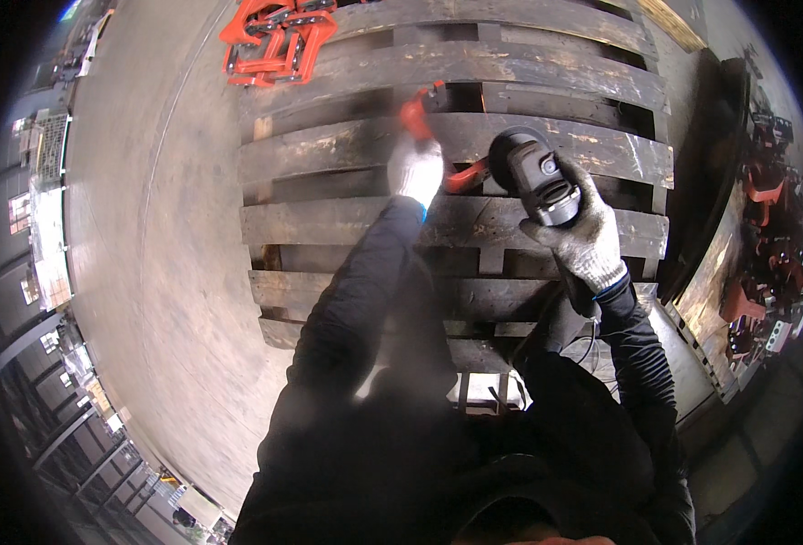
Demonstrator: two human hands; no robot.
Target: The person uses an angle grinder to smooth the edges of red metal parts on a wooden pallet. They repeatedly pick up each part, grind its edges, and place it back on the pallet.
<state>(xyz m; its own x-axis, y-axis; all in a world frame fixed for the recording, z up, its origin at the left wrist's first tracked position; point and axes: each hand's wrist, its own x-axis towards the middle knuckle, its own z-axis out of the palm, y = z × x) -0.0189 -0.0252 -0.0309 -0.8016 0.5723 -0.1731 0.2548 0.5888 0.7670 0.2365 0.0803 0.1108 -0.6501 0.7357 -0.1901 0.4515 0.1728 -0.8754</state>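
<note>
My right hand [592, 238], in a pale knit glove, is wrapped round a black and grey angle grinder [542, 177]. The grinder's dark round disc [508, 154] faces left, close to the end of a red metal bracket [465, 177]; I cannot tell whether they touch. My left hand [417, 171], gloved alike and overexposed, is closed on that bracket, which sticks out beyond the fingers and to the right of them. Its middle is hidden by the glove, and its far end is blurred. Both hands are over a wooden pallet [338, 218].
More red metal brackets [279, 41] lie heaped at the pallet's far left corner. To the right, many red parts [765, 195] lie on another wooden surface beyond a dark upright board [715, 173]. A cord [590, 341] hangs near my right knee. Concrete floor [165, 254] stretches along the left.
</note>
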